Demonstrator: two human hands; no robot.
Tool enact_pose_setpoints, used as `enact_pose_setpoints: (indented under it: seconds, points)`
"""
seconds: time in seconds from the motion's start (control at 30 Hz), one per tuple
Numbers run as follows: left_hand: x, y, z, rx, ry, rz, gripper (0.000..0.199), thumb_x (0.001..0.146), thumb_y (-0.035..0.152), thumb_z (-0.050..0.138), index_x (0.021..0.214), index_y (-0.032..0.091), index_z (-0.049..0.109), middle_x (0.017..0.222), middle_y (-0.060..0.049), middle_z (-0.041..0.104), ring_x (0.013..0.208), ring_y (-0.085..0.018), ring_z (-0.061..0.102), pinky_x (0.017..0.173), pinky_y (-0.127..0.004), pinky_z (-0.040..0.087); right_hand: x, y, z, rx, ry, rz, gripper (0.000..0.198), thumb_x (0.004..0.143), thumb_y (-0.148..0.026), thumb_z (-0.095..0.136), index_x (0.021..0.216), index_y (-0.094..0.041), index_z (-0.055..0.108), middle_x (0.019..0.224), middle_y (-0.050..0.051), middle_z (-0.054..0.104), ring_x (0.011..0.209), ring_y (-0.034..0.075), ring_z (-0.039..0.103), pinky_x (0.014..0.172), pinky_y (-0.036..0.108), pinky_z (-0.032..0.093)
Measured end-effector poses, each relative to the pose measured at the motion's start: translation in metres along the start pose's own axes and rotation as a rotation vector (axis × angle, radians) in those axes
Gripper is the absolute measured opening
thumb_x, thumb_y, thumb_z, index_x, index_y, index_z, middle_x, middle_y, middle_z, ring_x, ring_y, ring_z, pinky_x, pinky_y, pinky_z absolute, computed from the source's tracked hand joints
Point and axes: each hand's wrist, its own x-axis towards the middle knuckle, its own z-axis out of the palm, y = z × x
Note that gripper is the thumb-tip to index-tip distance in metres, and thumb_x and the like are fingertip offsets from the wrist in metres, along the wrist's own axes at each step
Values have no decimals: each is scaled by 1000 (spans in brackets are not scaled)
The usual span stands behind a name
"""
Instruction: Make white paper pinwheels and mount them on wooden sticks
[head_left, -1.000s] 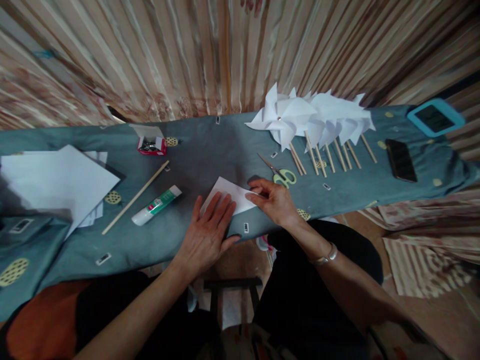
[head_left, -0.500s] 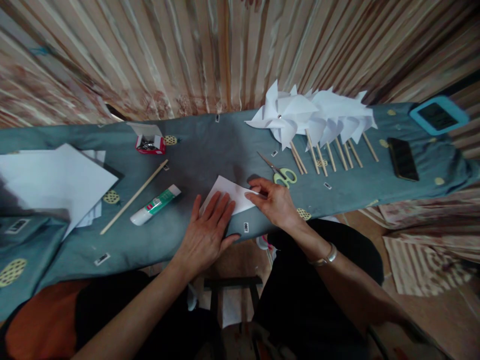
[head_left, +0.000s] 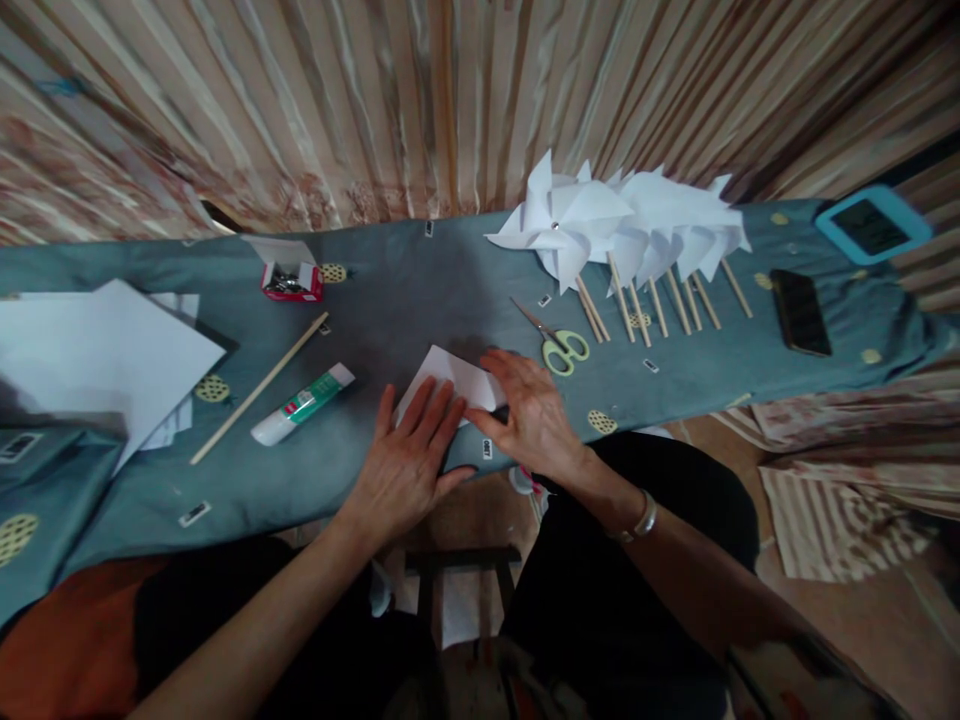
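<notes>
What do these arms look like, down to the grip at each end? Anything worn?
The left grip and right grip are ordinary human hands, ungloved, with bare forearms. A shiny silver-coloured bangle circles the right wrist; the left wrist shows none. Dark patterned cloth, probably a sleeve, shows far up the right arm.

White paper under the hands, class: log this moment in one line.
left hand: spread on white paper | right hand: touching its right end | glue stick: left of hands | scissors: beyond right hand
</notes>
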Motion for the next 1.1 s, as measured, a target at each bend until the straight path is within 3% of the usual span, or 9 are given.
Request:
enact_pose_setpoints:
  seconds: [0.43,0.87,1.1]
  points:
    - [0,0,2,11,-12,5,75,94,62,43,148,11,40,155,-21,41,148,-38,29,119,-66,10,-7,-7,11,-44,-33,99,67,84,-40,61,142,-12,44,154,21,41,144,32,38,117,51,30]
    - [0,0,3,26,-8,13,76,95,62,43,148,8,39,155,-22,40,148,-39,28,119,-67,10,-24,34,-3,-52,53,202,62,91,-35,52,147,-17,35,157,18,35,147,32,30,116,57,29]
    - [-1,-1,3,27,-7,17,75,94,62,43,150,12,37,156,-22,38,149,-39,26,118,-68,10,-24,38,-14,-117,86,215,60,89,-26,48,147,-17,36,158,18,32,147,33,31,115,57,28]
